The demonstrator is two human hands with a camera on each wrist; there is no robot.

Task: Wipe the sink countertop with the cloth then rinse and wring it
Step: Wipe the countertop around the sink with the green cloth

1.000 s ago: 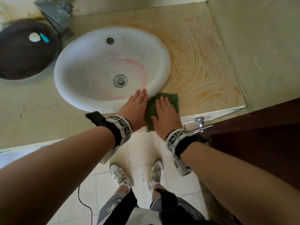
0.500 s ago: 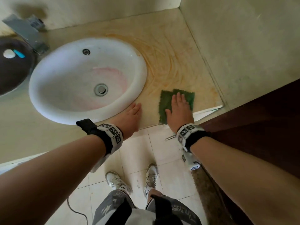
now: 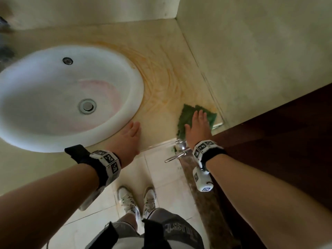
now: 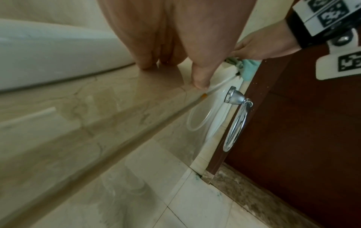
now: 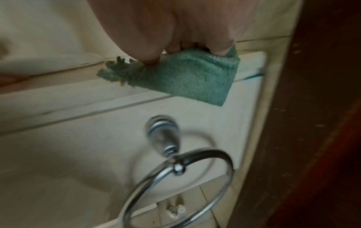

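Since a second ago the right hand (image 3: 197, 127) has slid the green cloth (image 3: 186, 116) away from the rim of the sink (image 3: 138, 97), where both hands were side by side, out to the far right end of the counter (image 3: 161, 51), close to the side wall; the left hand (image 3: 128, 136) has stayed put at the front edge of the counter, just beside the basin rim. In the head view the cloth now sits right of centre in the frame, lying flat on the counter with its near edge at the counter's front lip. The right hand lies flat on it, fingers straight and together, pressing it down rather than gripping it; the right wrist view shows a corner of the cloth (image 5: 187, 75) hanging over the front lip beneath the fingertips, above a chrome towel ring (image 5: 175, 177) mounted on the front below. The left hand is also flat, fingers straight, resting on bare counter and holding nothing, apparently as a brace. As for progress, I judge the wiping to be under way but not finished: orange, curved smears (image 3: 161, 78) still cover the counter between the basin and the wall at upper centre of the frame, so more passes seem needed there. The counter at the left of the basin is mostly out of frame, so its state cannot be told. The rinsing and wringing steps are not yet begun, since the cloth is on the counter and no water shows in the basin.
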